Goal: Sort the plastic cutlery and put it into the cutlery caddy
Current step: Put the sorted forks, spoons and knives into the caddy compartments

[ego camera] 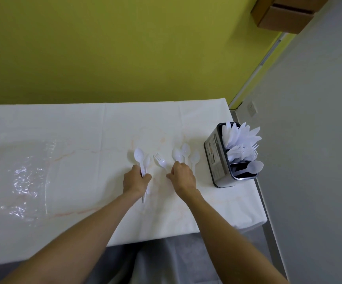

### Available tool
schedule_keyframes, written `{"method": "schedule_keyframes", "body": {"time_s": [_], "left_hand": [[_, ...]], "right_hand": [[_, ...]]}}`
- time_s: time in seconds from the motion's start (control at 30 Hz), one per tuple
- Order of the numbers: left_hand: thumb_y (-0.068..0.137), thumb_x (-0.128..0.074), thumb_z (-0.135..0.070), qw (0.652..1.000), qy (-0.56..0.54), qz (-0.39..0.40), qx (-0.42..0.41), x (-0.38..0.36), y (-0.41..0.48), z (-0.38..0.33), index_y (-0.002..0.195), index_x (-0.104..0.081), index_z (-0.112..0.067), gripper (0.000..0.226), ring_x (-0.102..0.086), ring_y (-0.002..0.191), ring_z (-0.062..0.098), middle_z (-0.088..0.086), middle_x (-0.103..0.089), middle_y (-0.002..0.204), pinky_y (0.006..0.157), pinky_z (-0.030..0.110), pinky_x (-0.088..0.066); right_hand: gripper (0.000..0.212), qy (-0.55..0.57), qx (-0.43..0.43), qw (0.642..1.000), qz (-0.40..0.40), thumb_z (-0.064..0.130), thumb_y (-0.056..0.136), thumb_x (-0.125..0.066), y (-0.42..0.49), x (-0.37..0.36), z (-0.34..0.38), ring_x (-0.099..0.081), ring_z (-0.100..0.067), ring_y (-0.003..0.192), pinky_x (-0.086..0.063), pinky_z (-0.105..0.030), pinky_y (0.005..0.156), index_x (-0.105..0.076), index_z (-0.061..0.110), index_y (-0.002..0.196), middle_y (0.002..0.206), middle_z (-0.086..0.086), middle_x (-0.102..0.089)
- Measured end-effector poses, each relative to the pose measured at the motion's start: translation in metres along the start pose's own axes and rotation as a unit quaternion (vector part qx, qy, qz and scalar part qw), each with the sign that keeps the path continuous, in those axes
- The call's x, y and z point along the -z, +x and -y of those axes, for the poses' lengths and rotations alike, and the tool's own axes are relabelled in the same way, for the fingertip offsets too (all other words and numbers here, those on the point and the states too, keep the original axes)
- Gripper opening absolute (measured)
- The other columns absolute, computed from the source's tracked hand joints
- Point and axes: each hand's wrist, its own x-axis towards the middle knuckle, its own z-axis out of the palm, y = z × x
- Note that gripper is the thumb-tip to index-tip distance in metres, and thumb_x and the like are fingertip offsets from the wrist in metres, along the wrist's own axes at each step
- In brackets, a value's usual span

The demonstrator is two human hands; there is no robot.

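My left hand (135, 179) pinches white plastic spoons (139, 156) to bundle them while my right hand (182, 176), curled, reaches for the white plastic fork (160, 160).

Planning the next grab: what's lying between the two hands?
Head view: one fork on the tablecloth, between left hand and right hand.

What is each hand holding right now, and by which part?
The left hand grips a white spoon by its handle, bowl pointing away. The right hand rests on the handles of loose spoons; whether it grips one cannot be told.
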Motion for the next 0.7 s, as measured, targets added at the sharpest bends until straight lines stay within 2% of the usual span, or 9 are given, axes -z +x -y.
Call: {"method": "schedule_keyframes", "body": {"time_s": [0.03, 0.1, 0.2, 0.27, 0.33, 0.4, 0.5, 0.6, 0.7], "left_hand": [[0.087, -0.058, -0.017, 1.0, -0.005, 0.001, -0.002, 0.001, 0.0, 0.0, 0.087, -0.052, -0.005, 0.014, -0.058, 0.077, 0.029, 0.007, -0.059, 0.081, 0.066, 0.03, -0.042], [0.087, -0.058, -0.017, 1.0, -0.012, 0.004, -0.005, 0.002, 0.0, 0.001, 0.086, -0.052, -0.006, 0.013, -0.06, 0.079, 0.03, 0.008, -0.06, 0.083, 0.064, 0.03, -0.041], [0.087, -0.058, -0.018, 1.0, -0.017, 0.008, -0.01, 0.002, -0.001, -0.003, 0.087, -0.052, -0.005, 0.014, -0.056, 0.075, 0.028, 0.01, -0.061, 0.083, 0.059, 0.03, -0.039], [0.087, -0.059, -0.017, 0.999, -0.023, 0.014, -0.019, 0.0, 0.001, -0.007, 0.09, -0.054, -0.003, 0.016, -0.057, 0.075, 0.028, 0.011, -0.062, 0.083, 0.057, 0.03, -0.039], [0.087, -0.059, -0.016, 0.999, -0.026, 0.02, -0.027, -0.002, 0.001, -0.013, 0.09, -0.054, -0.004, 0.014, -0.055, 0.072, 0.026, 0.008, -0.06, 0.08, 0.055, 0.028, -0.038], [0.087, -0.058, -0.016, 0.999, -0.027, 0.02, -0.033, -0.005, 0.001, -0.017, 0.09, -0.055, -0.005, 0.012, -0.053, 0.069, 0.024, 0.006, -0.058, 0.079, 0.053, 0.028, -0.037], [0.087, -0.058, -0.014, 0.999, -0.025, 0.022, -0.039, -0.007, 0.001, -0.023, 0.086, -0.052, -0.008, 0.009, -0.052, 0.066, 0.023, 0.007, -0.058, 0.079, 0.052, 0.027, -0.036], [0.086, -0.058, -0.012, 0.998, -0.033, 0.025, -0.049, -0.008, 0.0, -0.027, 0.088, -0.054, -0.007, 0.007, -0.054, 0.07, 0.023, 0.006, -0.06, 0.08, 0.053, 0.025, -0.037], [0.086, -0.057, -0.01, 0.997, -0.041, 0.031, -0.053, -0.009, 0.0, -0.03, 0.084, -0.052, -0.009, 0.006, -0.053, 0.072, 0.024, 0.002, -0.056, 0.076, 0.055, 0.025, -0.038]], "right_hand": [[0.006, 0.005, -0.004, 1.0, -0.003, 0.012, 0.093, -0.057, 0.001, 0.0, 0.0, -0.053, -0.025, 0.077, -0.04, -0.031, 0.06, -0.055, 0.007, 0.092, 0.082, -0.007, -0.053], [0.009, 0.02, -0.007, 1.0, -0.018, 0.003, 0.088, -0.049, -0.001, 0.003, 0.0, -0.049, -0.026, 0.069, -0.038, -0.03, 0.053, -0.049, 0.007, 0.079, 0.069, -0.005, -0.047], [0.005, 0.106, -0.006, 0.99, -0.089, 0.011, 0.083, -0.054, -0.01, 0.022, -0.002, -0.056, -0.027, 0.067, -0.048, -0.035, 0.06, -0.053, 0.007, 0.081, 0.071, -0.006, -0.059], [0.009, 0.201, 0.002, 0.965, -0.17, 0.018, 0.082, -0.061, -0.021, 0.044, -0.005, -0.06, -0.02, 0.067, -0.049, -0.033, 0.06, -0.054, 0.012, 0.082, 0.071, 0.001, -0.062], [0.012, 0.272, 0.028, 0.923, -0.27, 0.015, 0.081, -0.066, -0.037, 0.071, -0.009, -0.057, -0.008, 0.061, -0.047, -0.021, 0.058, -0.054, 0.013, 0.08, 0.066, 0.008, -0.06], [0.014, 0.299, 0.037, 0.88, -0.368, 0.011, 0.082, -0.067, -0.052, 0.097, -0.015, -0.056, -0.005, 0.061, -0.044, -0.011, 0.058, -0.054, 0.015, 0.078, 0.066, 0.013, -0.058], [0.014, 0.294, 0.008, 0.823, -0.486, 0.011, 0.085, -0.066, -0.065, 0.118, -0.036, -0.059, -0.01, 0.058, -0.048, -0.018, 0.058, -0.055, 0.016, 0.08, 0.067, 0.012, -0.058], [0.007, 0.305, -0.044, 0.79, -0.53, 0.013, 0.088, -0.065, -0.065, 0.117, -0.059, -0.062, -0.018, 0.058, -0.048, -0.02, 0.056, -0.058, 0.011, 0.088, 0.074, 0.006, -0.062], [0.004, 0.309, -0.055, 0.786, -0.533, 0.013, 0.09, -0.064, -0.061, 0.112, -0.069, -0.06, -0.018, 0.05, -0.044, -0.016, 0.052, -0.061, 0.01, 0.088, 0.077, 0.005, -0.062]]}}
